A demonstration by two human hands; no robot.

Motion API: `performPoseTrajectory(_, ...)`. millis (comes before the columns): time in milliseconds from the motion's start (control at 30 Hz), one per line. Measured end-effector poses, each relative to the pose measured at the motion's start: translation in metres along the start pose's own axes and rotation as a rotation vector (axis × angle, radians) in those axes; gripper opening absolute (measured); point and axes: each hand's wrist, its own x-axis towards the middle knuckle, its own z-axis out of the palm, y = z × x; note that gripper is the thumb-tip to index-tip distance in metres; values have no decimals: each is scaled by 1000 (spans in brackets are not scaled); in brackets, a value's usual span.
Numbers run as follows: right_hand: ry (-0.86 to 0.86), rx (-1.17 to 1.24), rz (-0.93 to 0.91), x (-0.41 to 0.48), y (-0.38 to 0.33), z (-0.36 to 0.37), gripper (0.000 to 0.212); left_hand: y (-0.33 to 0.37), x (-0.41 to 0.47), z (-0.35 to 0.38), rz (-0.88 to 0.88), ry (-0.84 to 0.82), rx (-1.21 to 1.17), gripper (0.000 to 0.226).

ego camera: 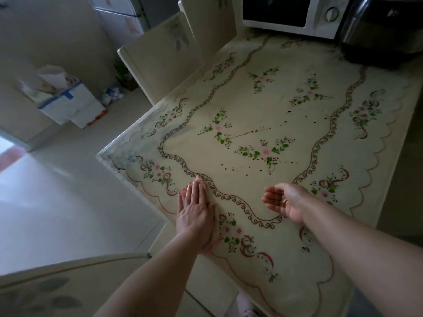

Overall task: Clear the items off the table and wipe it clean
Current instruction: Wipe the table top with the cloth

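Desk (pixel 297 124) mostly cleared: no loose items on the floral-patterned top in front of the person. Only a white microwave (pixel 290 14) and a black appliance (pixel 384 30) sit at the far end (probably permanent, can't tell if they count as items to clear).

Wiping looks not done. Dark specks and a thin brown streak (pixel 245 133) mark the middle of the desk, with more dots scattered toward the near side.

Hands:
- Left hand (pixel 198 216): open, flat, palm down on the desk near the near-left edge, fingers together. Holding nothing.
- Right hand (pixel 286 202): open, cupped, palm turned up, just above the desk surface by the scroll border. A few small dark bits may lie in the palm (too small to be sure). Ring visible on one finger.

No cloth or sponge in view anywhere, so my read is crumb gathering by hand: left hand as sweeper, right as catcher.

Left to do: fetch a cloth, wipe the streak and specks, cover the rest of the top. Chairs (pixel 164 56) stand tucked along the left side.
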Motion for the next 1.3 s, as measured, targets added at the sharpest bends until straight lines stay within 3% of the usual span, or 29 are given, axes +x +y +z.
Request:
performPoseTrajectory(200,-9,-23,22,14,-3,12,29,9,59,-16,-215,-133,-88,76)
performPoseTrajectory(333,41,-39,5,21,-5,7,30,-2,84,-14,-193,-74,-88,76)
performPoseTrajectory(633,312,-43,-79,33,-14,-31,28,-10,143,-22,67,106,151,67)
performPoseTrajectory(833,329,-18,-38,39,-17,-38,33,42,148,-11,-140,96,-7,71)
performPoseTrajectory(967,307,-15,-28,35,-19,-37,31,48,163,-12,-13,63,18,75)
performPoseTrajectory(1133,155,226,0,21,-17,-56,30,76,186,-17,239,58,104,76)
performPoseTrajectory(1300,181,357,-18,14,-5,-81,25,112,176,-7,421,34,158,79)
